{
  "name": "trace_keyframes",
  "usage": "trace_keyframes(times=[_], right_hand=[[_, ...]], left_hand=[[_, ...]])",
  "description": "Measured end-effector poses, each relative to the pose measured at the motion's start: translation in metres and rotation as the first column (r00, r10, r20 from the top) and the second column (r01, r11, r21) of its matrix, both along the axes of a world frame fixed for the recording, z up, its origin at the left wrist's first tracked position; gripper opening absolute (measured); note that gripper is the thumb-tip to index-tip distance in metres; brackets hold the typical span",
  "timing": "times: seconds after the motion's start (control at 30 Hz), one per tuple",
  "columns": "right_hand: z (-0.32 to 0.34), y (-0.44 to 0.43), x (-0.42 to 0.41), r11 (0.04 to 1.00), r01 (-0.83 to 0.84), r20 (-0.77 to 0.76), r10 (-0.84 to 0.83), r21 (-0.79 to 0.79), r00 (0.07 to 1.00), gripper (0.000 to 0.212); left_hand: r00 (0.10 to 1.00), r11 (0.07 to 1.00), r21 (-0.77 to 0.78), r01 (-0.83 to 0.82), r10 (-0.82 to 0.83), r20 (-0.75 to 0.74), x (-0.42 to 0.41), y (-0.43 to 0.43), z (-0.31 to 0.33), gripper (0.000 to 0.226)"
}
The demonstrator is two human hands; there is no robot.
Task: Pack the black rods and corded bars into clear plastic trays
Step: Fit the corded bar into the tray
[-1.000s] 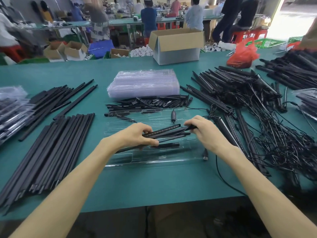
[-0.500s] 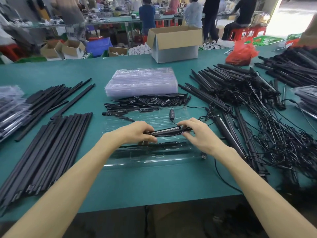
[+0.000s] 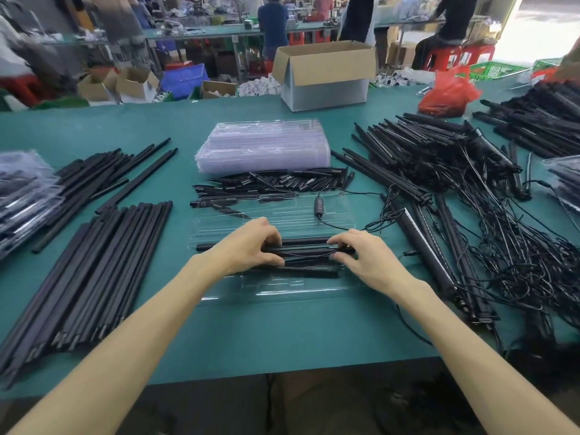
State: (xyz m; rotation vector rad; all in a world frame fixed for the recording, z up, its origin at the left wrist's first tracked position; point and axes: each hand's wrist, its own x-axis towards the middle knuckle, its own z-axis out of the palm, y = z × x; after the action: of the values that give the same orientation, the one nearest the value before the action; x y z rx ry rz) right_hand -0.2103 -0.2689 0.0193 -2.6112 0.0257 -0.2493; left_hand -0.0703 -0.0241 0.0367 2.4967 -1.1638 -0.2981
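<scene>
An open clear plastic tray (image 3: 282, 290) lies on the green table in front of me, with several black rods in its slots. My left hand (image 3: 251, 246) and my right hand (image 3: 361, 255) grip the two ends of a black corded bar (image 3: 306, 252) that lies level over the tray. Its thin cable runs back to an inline controller (image 3: 318, 206) on the tray's far half. A pile of long black rods (image 3: 88, 277) is at my left. A tangled heap of corded bars (image 3: 455, 189) is at my right.
A stack of clear trays (image 3: 263, 146) stands behind short black pieces (image 3: 276, 183). Filled trays (image 3: 22, 196) sit at the far left and more (image 3: 565, 180) at the right edge. A cardboard box (image 3: 326, 73) and red bag (image 3: 448, 92) stand at the back.
Both hands have lowered the corded bar from a tilted hold above the tray until it lies level on the rods in the tray. The hands moved slightly toward me.
</scene>
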Motion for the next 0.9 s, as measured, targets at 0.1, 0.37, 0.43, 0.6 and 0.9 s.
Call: trace_keyframes(times=[0.1, 0.37, 0.43, 0.6, 0.9], right_hand=[[-0.002, 0.001, 0.0, 1.0, 0.012, 0.014, -0.012, 0.004, 1.0, 0.025], [-0.009, -0.002, -0.003, 0.999, -0.009, 0.067, 0.007, 0.031, 0.998, 0.012], [-0.009, -0.002, -0.003, 0.997, -0.002, 0.08, -0.005, 0.083, 0.997, 0.01], [-0.007, -0.001, -0.002, 0.986, 0.029, 0.101, -0.046, 0.167, 0.994, 0.008], [-0.008, -0.001, 0.0, 0.99, 0.041, 0.07, -0.051, 0.134, 0.996, 0.008]], left_hand=[[1.0, 0.999, -0.037, 0.003, -0.003, 0.002, -0.004, 0.007, -0.004, 0.036], [0.997, 0.962, -0.262, -0.072, 0.072, -0.012, -0.016, 0.02, -0.017, 0.029], [0.996, 0.949, -0.302, -0.089, 0.091, -0.007, -0.018, 0.021, -0.019, 0.027], [0.982, 0.935, -0.327, -0.137, 0.172, 0.082, -0.021, 0.023, -0.025, 0.03], [0.971, 0.938, -0.256, -0.233, 0.241, 0.001, 0.01, 0.073, 0.005, 0.012]])
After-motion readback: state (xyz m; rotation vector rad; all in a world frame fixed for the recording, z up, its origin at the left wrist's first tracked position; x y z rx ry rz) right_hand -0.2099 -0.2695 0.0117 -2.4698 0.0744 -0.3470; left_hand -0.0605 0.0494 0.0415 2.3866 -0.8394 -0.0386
